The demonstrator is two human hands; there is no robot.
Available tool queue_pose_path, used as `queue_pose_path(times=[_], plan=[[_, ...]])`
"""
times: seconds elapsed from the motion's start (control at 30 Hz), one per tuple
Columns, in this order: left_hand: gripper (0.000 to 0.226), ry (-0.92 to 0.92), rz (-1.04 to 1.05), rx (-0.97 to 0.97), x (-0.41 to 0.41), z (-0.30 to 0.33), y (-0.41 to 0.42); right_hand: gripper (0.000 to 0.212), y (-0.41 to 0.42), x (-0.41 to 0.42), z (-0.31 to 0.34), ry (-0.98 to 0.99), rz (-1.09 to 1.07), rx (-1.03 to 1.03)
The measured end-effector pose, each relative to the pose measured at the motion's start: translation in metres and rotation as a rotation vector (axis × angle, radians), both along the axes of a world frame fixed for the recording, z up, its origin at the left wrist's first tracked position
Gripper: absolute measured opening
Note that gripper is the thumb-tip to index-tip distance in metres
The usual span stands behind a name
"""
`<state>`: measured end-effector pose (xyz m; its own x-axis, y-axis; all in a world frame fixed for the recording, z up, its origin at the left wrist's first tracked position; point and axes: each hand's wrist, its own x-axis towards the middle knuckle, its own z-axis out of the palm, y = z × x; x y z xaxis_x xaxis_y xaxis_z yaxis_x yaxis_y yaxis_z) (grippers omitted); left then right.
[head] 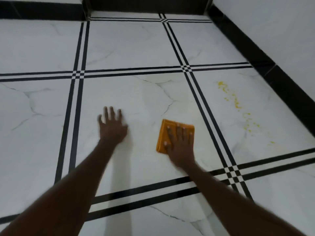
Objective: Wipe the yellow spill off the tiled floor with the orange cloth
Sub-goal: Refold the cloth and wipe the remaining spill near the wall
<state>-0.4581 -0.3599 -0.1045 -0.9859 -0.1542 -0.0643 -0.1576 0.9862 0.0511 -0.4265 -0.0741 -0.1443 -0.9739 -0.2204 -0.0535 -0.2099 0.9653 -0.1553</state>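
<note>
A folded orange cloth [163, 133] lies flat on the white marble-look tiled floor [129, 48], in the middle tile. My right hand [180, 143] presses down on it, fingers spread across its top. The yellow spill [238, 106] is a thin trail of drops and smears on the tile to the right, running from far left to near right, a short way from the cloth. My left hand [111, 128] rests palm down on the bare floor to the left of the cloth, fingers apart, holding nothing.
Double black stripes [196, 92] divide the tiles; one pair runs between the cloth and the spill. A black skirting [272, 72] and white wall close the right side. A dark threshold [146, 5] lies at the far end.
</note>
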Motion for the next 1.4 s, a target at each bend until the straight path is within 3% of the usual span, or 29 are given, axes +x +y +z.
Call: queue_pose_path(times=[0.07,0.13,0.27,0.37,0.47,0.53,0.63,0.77,0.83,0.93,1.1,1.2,1.3,1.4], plan=[[0.080,0.010,-0.143,0.050,0.012,0.011,0.055,0.068,0.033,-0.066,-0.005,0.066,-0.019,0.087],[0.090,-0.137,-0.257,0.072,0.025,0.016,0.101,0.067,0.062,-0.097,-0.006,-0.036,-0.161,0.198],[0.106,-0.345,-0.331,0.137,0.050,0.011,0.139,0.072,0.115,-0.083,0.002,-0.245,-0.212,0.161],[0.118,-0.364,-0.299,0.098,0.066,-0.001,0.145,0.094,0.125,-0.069,0.039,-0.281,-0.183,0.221],[0.120,-0.356,-0.285,0.081,0.069,-0.003,0.147,0.080,0.136,-0.068,0.071,-0.401,-0.221,0.165],[0.120,-0.377,-0.277,0.066,0.067,0.001,0.148,0.069,0.152,-0.062,0.083,-0.212,-0.250,0.163],[0.121,-0.426,-0.274,0.001,0.062,0.008,0.159,0.049,0.177,-0.043,0.084,-0.038,-0.556,-0.070],[0.122,-0.475,-0.278,-0.059,0.059,0.012,0.165,0.058,0.159,-0.039,0.070,-0.192,-1.044,-0.497],[0.122,-0.495,-0.284,-0.075,0.056,0.012,0.166,0.058,0.150,-0.048,0.067,-0.223,-1.213,-0.612],[0.123,-0.522,-0.292,-0.088,0.053,0.014,0.167,0.042,0.150,-0.063,0.067,-0.272,-1.181,-0.663],[0.124,-0.688,-0.232,-0.064,0.034,0.029,0.172,0.036,0.170,-0.074,0.074,-0.306,-1.034,-0.743],[0.101,-0.727,-0.201,-0.046,0.006,0.054,0.183,0.025,0.192,-0.069,0.086,-0.317,-1.003,-0.901],[0.076,-0.623,-0.201,0.026,-0.024,0.083,0.203,0.017,0.225,-0.069,0.115,-0.128,-0.957,-0.813],[0.076,-0.578,-0.249,0.157,-0.050,0.099,0.230,0.006,0.261,-0.073,0.141,0.064,-0.852,-0.691]])
